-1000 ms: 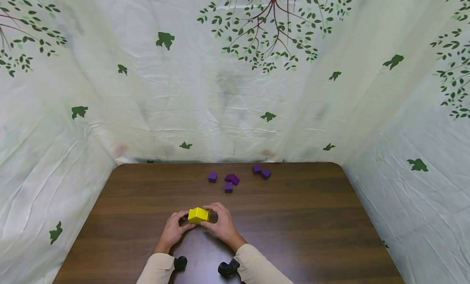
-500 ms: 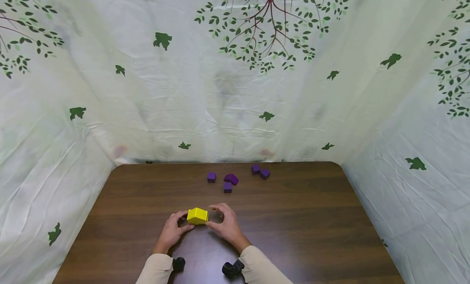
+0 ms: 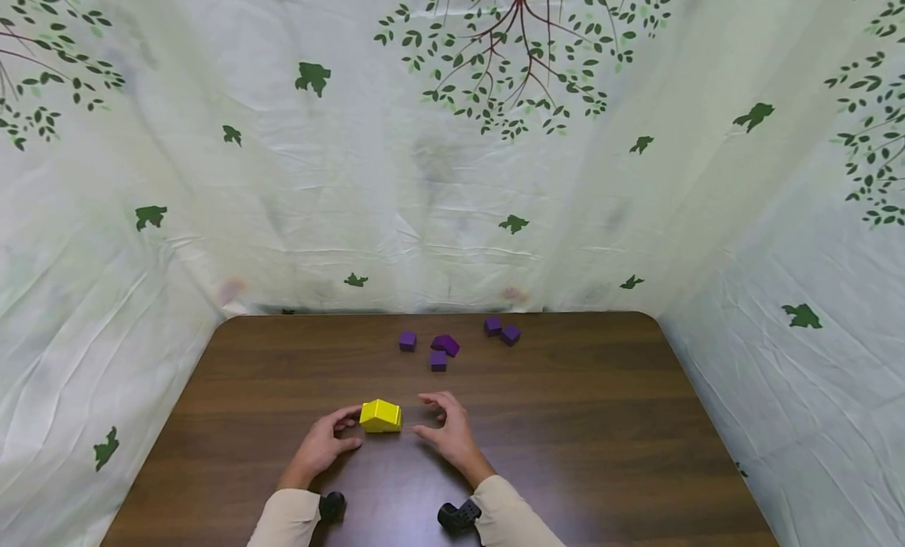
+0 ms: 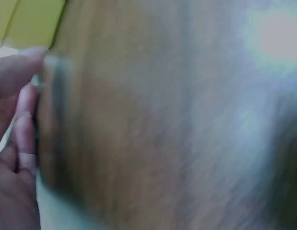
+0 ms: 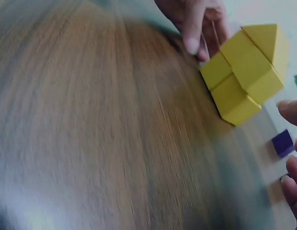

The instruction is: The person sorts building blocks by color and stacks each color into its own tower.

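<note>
A stack of yellow blocks stands on the table, a wedge-shaped one on top and others beneath, as the right wrist view shows of the yellow stack. My left hand is at its left side, index fingertip right at the stack's edge and thumb apart from the index. On the other side, my right hand hovers a little away from the stack, thumb and fingers spread with nothing between them. The left wrist view catches only a corner of the yellow stack beside the left fingers.
Several purple blocks lie toward the far edge: a single cube, another cube near a purple wedge-like piece, and a pair with one cube farther right. A leaf-patterned cloth hangs around the brown table.
Both hands have moved off the yellow stack, the right one to the right and the left one slightly left and down. The stack stays standing in place.
</note>
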`<state>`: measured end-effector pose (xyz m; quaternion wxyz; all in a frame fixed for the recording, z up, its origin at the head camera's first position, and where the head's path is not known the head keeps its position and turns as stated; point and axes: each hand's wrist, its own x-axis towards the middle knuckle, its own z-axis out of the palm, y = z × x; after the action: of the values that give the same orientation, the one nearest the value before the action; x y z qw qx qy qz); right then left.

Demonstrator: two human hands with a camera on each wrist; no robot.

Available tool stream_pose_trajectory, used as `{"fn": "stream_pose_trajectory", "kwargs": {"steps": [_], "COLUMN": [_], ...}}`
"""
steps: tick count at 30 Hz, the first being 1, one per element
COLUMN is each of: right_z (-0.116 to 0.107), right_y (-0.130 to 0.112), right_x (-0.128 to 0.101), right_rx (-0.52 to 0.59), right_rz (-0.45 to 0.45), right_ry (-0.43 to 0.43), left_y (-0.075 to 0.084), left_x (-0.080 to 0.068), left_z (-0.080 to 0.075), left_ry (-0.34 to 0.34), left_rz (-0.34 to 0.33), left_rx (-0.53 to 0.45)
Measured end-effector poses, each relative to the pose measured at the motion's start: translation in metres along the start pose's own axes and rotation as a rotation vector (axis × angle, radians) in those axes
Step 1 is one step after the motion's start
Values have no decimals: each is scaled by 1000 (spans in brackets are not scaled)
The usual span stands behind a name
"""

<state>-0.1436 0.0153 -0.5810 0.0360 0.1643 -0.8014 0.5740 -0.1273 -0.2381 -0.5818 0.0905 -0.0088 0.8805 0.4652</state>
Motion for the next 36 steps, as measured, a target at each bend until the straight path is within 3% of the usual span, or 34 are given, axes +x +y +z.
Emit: {"fn": "stream_pose_trajectory", "kwargs": {"steps": [7, 15, 25, 29, 36], "right_z": [-12, -25, -41, -48, -56], "right_y": [5, 16, 25, 27, 30], "right_x": [-1, 0, 6, 12, 26], "right_rx": [4, 30, -7, -22, -61], "right_rz": [65, 51, 83, 93, 128], "right_ry": [24, 82, 128, 134, 126], "left_y": [6, 29, 60, 77, 113], "left_x": [-1, 12, 33, 48, 78], "left_z": [-18, -46, -57, -58, -55], "left_ry": [-51, -55, -91, -129, -206], "left_rz": [57, 36, 50, 91, 231], "left_rx": [-33, 86, 137, 178, 308]}}
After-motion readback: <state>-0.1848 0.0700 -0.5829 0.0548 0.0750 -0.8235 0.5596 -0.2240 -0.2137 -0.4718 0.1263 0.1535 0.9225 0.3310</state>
